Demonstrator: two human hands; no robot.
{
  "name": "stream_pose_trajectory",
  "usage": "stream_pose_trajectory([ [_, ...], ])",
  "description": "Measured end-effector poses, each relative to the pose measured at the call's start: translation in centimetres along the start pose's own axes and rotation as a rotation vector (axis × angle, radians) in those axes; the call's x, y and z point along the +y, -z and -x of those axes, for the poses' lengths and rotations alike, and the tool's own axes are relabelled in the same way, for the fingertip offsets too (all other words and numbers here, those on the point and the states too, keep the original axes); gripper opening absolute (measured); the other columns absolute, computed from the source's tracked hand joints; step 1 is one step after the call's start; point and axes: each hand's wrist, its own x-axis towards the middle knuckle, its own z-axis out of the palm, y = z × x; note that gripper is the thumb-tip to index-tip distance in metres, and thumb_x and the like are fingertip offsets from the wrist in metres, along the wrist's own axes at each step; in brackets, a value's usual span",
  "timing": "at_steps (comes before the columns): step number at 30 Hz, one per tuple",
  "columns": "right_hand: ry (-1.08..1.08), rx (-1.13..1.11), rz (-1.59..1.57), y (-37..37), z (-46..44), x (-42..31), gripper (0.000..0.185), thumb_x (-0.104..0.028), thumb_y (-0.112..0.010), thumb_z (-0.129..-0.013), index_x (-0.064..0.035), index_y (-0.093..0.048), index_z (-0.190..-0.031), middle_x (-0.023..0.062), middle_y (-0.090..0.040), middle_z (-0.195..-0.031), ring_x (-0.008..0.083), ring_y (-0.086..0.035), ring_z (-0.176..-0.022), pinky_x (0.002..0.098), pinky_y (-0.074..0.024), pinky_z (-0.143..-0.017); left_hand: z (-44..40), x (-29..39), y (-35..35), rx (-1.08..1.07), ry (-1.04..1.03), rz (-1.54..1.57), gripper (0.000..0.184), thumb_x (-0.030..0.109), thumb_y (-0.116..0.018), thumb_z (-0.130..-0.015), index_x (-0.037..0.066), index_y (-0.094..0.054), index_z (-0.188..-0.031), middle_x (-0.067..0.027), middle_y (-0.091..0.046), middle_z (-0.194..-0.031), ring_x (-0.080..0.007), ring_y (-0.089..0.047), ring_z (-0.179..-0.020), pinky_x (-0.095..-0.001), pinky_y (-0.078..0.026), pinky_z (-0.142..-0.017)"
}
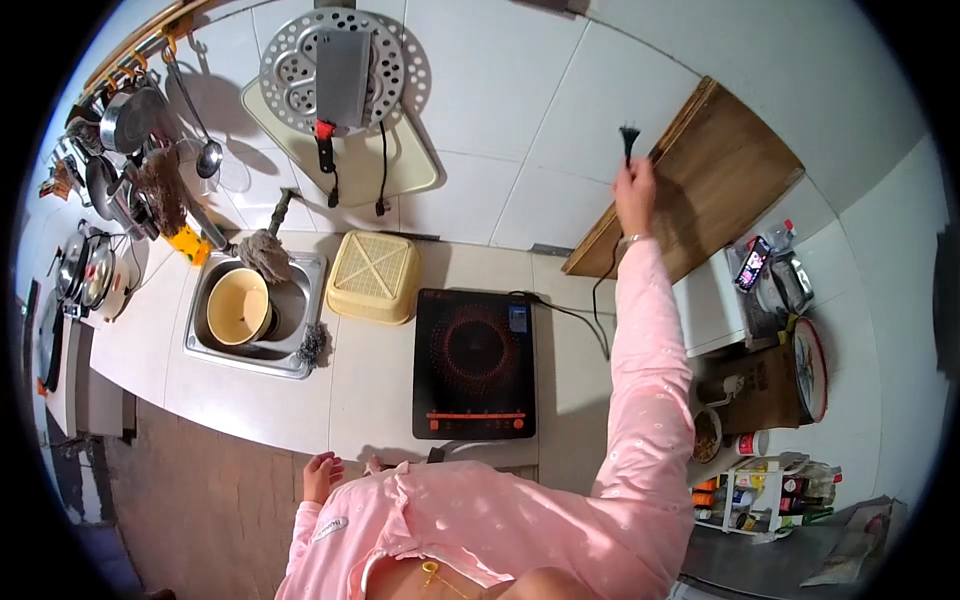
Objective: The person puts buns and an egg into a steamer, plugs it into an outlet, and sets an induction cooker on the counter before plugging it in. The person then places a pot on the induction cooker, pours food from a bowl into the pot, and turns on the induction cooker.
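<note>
My right hand (634,195) is closed around a black power plug (628,135), held out in front of the tiled wall with its prongs pointing away. Its black cord (597,300) drops past my forearm and runs back to the induction cooktop (475,365), which lies flat on the counter in front of me. Low by the counter's front edge is my left hand (320,475), its fingers loosely bent and apart, with nothing visible in it.
Left of the cooktop are an upturned cream basket (372,275) and a sink (200,330) holding a yellow bowl (238,306). A wooden board (725,170) leans at the right, near a propped phone (752,264). A cleaver (342,80) hangs on the wall.
</note>
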Motion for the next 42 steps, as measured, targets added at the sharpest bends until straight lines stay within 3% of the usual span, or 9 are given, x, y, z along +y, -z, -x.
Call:
stream_pose_trajectory([
  [2,-0.185,-0.012,-0.213,1.2,-5.0,-6.4,0.011,-0.009,-0.056,-0.084,-0.0004,-0.054,-0.090,0.0015,-0.051,-0.064,0.0091,-0.050,-0.054,0.0236,-0.0425,-0.049,0.1,0.5,-0.5,-0.035,-0.016,0.002,0.027,0.014,-0.048,-0.088,-0.002,-0.053,-0.110,-0.0116,-0.063,-0.095,-0.0194,-0.063,-0.077,-0.0298,-0.052,-0.065],
  [5,-0.097,0.039,-0.394,1.4,-11.5,-11.4,0.016,-0.009,-0.057,-0.078,0.0007,-0.057,-0.091,0.0067,-0.059,-0.065,0.0127,-0.057,-0.056,0.0275,-0.0436,-0.049,-1.4,0.4,-0.3,-0.125,-0.092,-0.001,0.027,0.014,-0.048,-0.089,-0.002,-0.053,-0.110,-0.0118,-0.063,-0.096,-0.0196,-0.063,-0.078,-0.0305,-0.053,-0.065],
  [8,0.034,-0.005,-0.287,0.6,-17.9,-12.5,0.017,-0.011,-0.060,-0.074,0.0008,-0.060,-0.086,0.0106,-0.062,-0.066,0.0178,-0.061,-0.060,0.0305,-0.0462,-0.055,-1.8,0.8,-0.1,-0.085,-0.088,0.049,0.027,0.013,-0.049,-0.088,-0.001,-0.053,-0.110,-0.0124,-0.063,-0.094,-0.0200,-0.063,-0.073,-0.0308,-0.053,-0.062],
  [12,0.231,-0.006,0.335,2.1,-19.9,-17.9,0.023,-0.022,-0.066,-0.067,-0.0011,-0.064,-0.075,0.0170,-0.064,-0.073,0.0311,-0.062,-0.070,0.0355,-0.0486,-0.065,-2.2,0.0,1.5,-0.061,-0.131,0.140,0.027,0.012,-0.048,-0.087,-0.002,-0.053,-0.109,-0.0129,-0.063,-0.093,-0.0202,-0.063,-0.071,-0.0308,-0.053,-0.060],
  [18,0.040,-0.145,0.188,3.2,-21.9,-20.3,0.022,-0.023,-0.068,-0.070,-0.0048,-0.065,-0.082,0.0054,-0.062,-0.062,0.0105,-0.054,-0.050,0.0253,-0.0422,-0.045,-1.5,-2.5,3.0,-0.021,-0.148,0.155,0.025,0.016,-0.052,-0.087,0.000,-0.055,-0.106,-0.0099,-0.062,-0.090,-0.0163,-0.060,-0.071,-0.0274,-0.050,-0.060],
  [28,-0.008,-0.214,-0.072,2.4,-18.7,-19.6,0.022,-0.027,-0.063,-0.079,-0.0066,-0.066,-0.085,0.0019,-0.063,-0.064,0.0095,-0.050,-0.049,0.0236,-0.0417,-0.048,-1.2,-2.8,1.9,-0.032,-0.043,0.143,0.022,0.014,-0.052,-0.087,0.001,-0.055,-0.105,-0.0088,-0.062,-0.090,-0.0151,-0.060,-0.071,-0.0259,-0.049,-0.059],
  [32,0.258,-0.071,0.170,0.9,-19.0,-17.2,0.025,-0.027,-0.063,-0.078,-0.0028,-0.065,-0.074,0.0050,-0.063,-0.060,0.0137,-0.055,-0.047,0.0284,-0.0441,-0.048,-2.5,-2.8,1.3,-0.040,-0.070,0.131,0.024,0.011,-0.049,-0.086,-0.001,-0.054,-0.106,-0.0109,-0.063,-0.089,-0.0174,-0.061,-0.067,-0.0291,-0.051,-0.058],
  [40,-0.102,-0.189,-0.356,-1.9,-17.4,-18.9,0.026,-0.013,-0.061,-0.081,0.0042,-0.054,-0.098,0.0057,-0.055,-0.064,0.0104,-0.054,-0.053,0.0224,-0.0411,-0.042,-2.4,-1.5,1.0,-0.038,-0.089,0.098,0.026,0.012,-0.049,-0.086,-0.002,-0.053,-0.108,-0.0128,-0.063,-0.091,-0.0209,-0.063,-0.069,-0.0309,-0.053,-0.060],
  [42,-0.018,-0.154,-0.329,-2.3,-17.7,-20.5,0.025,-0.013,-0.060,-0.081,0.0041,-0.055,-0.098,0.0051,-0.057,-0.065,0.0094,-0.053,-0.052,0.0221,-0.0400,-0.042,-2.5,-2.4,1.4,-0.017,-0.090,0.139,0.026,0.011,-0.049,-0.086,-0.003,-0.053,-0.108,-0.0138,-0.063,-0.090,-0.0218,-0.063,-0.070,-0.0318,-0.053,-0.060],
])
